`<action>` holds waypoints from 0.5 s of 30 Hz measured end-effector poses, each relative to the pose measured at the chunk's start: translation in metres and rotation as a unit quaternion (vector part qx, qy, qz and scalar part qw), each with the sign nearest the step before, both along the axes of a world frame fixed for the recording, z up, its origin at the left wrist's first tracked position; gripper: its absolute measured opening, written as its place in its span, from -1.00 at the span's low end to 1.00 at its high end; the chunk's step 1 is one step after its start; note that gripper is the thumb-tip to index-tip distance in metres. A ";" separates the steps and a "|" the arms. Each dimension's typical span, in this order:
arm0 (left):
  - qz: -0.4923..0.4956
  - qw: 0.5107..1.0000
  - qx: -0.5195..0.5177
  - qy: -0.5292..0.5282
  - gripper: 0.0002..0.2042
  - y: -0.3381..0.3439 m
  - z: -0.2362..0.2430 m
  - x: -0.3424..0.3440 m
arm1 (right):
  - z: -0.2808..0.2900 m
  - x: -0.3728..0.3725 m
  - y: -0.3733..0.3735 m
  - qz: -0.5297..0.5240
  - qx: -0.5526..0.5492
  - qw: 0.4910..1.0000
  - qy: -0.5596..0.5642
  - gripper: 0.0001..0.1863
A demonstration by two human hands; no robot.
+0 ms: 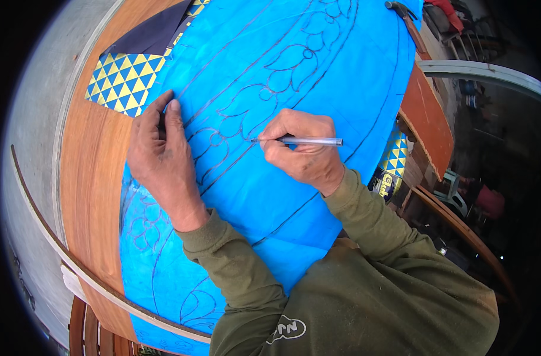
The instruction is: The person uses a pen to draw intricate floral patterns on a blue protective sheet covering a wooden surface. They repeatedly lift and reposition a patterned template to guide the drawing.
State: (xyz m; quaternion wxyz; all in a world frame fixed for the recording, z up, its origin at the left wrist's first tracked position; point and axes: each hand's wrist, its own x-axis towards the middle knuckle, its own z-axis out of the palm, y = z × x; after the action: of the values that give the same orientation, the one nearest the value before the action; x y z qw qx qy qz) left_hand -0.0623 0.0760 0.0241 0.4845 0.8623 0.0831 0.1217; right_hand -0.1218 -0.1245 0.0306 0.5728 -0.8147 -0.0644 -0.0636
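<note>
A sheet of bright blue cloth or paper (365,89) lies over a wooden board, marked with dark lines, leaves and small flowers. My right hand (303,145) pinches a clear-barrelled pen (318,141), its tip at the drawn leaf pattern near the middle of the sheet. To its left, my left hand (166,154) rests on the sheet's left part, thumb and fingers stretched out with nothing between them. Both my forearms wear olive-green sleeves. Whether the pen tip presses on the sheet is too small to tell.
A hammer (405,22) lies at the far right edge. Blue-and-yellow triangle-patterned material (125,83) and dark cloth (148,35) show beside the sheet on the brown wooden board (92,178). A long thin strip (95,282) crosses the near left. A reddish-brown board (427,121) stands at the right.
</note>
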 end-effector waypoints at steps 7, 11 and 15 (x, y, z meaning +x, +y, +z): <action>0.001 1.000 -0.004 -0.002 -0.78 -0.001 0.001 -0.001 | -0.007 -0.002 0.002 -0.058 0.008 0.998 -0.014 -0.97; 0.004 1.000 -0.015 -0.008 -0.78 -0.001 0.000 0.000 | -0.008 -0.001 0.002 -0.054 -0.006 0.998 -0.034 -0.95; -0.002 1.000 0.009 -0.003 -0.79 0.001 -0.001 0.000 | -0.011 0.000 0.003 -0.042 -0.010 0.997 -0.057 -0.92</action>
State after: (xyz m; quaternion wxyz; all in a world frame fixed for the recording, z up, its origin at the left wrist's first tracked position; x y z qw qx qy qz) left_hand -0.0622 0.0766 0.0231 0.4770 0.8665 0.0786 0.1244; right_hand -0.1221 -0.1215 0.0194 0.5569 -0.8173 -0.0637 -0.1333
